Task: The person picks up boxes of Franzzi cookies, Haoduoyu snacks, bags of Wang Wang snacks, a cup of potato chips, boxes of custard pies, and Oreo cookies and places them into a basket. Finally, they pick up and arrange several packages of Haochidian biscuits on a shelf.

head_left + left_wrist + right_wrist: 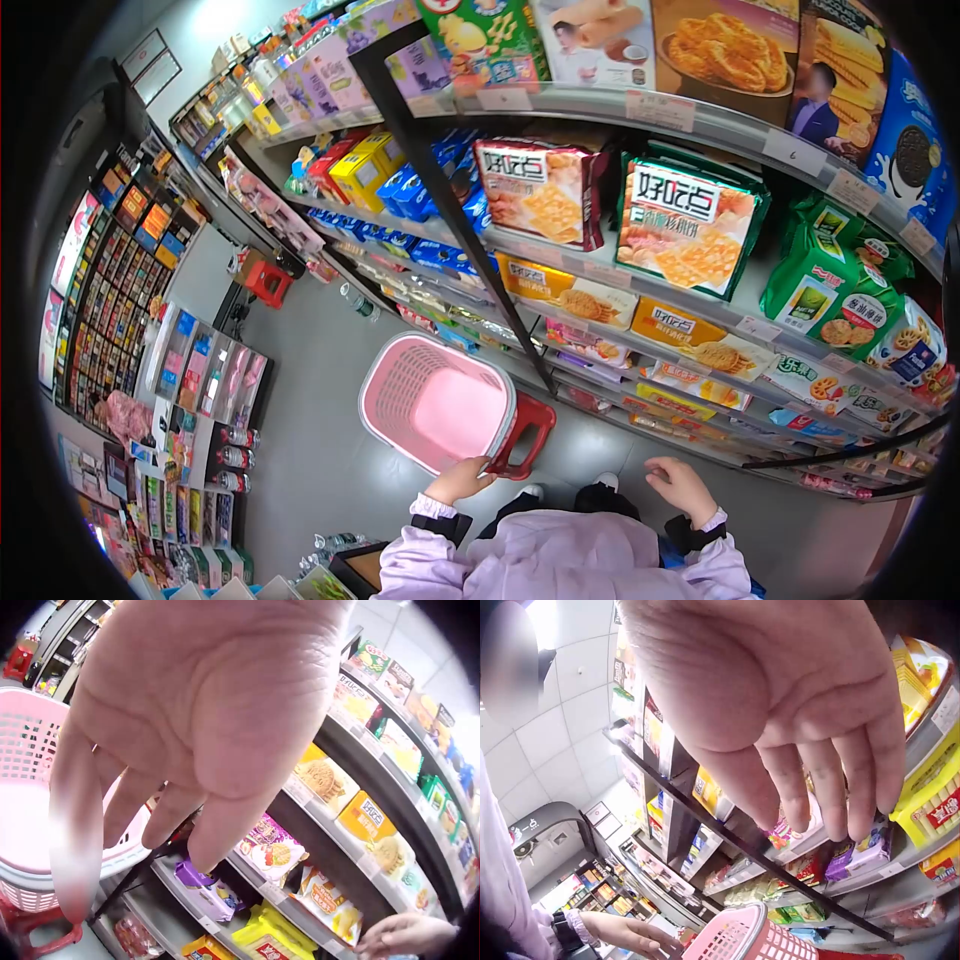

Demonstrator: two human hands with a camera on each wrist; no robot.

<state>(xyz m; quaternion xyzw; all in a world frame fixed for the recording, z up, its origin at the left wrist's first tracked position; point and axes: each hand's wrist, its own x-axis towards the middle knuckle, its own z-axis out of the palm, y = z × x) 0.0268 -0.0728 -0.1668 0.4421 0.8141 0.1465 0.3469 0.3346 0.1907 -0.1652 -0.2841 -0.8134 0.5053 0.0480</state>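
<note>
My left hand (462, 482) hangs near the front corner of a pink plastic basket (450, 400), overlapping its edge in the head view. In the left wrist view its palm is bare and the fingers (79, 817) are loosely extended, with nothing held. The basket has a latticed wall, a grey rim and nothing inside; it sits on a red stool (545, 425). Over to the right, my right hand (682, 487) is held in front of the snack shelves. Its palm shows empty in the right wrist view, the fingers (821, 776) relaxed.
Snack shelves (600, 265) run along the right, with biscuit packs (685, 220) and green bags (830, 270). A dark post (450, 200) rises beside the basket. On the left stand a counter (200, 265), bottles (237, 457) and another red stool (268, 283).
</note>
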